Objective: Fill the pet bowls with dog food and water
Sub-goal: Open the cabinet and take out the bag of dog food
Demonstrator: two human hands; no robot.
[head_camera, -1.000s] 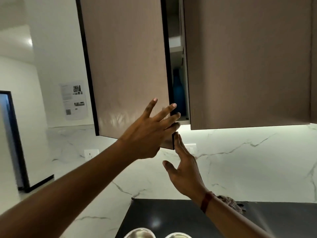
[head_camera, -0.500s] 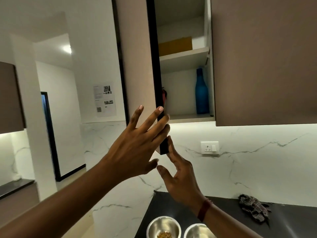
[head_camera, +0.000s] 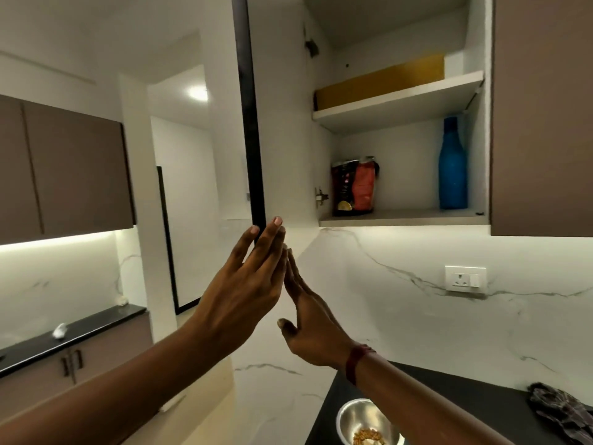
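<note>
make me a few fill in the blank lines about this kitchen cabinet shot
1. The tall bottle is ____ in colour.
2. The red and black bag stands to the ____ of that bottle.
3. The yellow box lies one shelf ____ the bottle.
4. The cabinet door nearest the left hand stands ____.
Missing words: blue; left; above; open.
</note>
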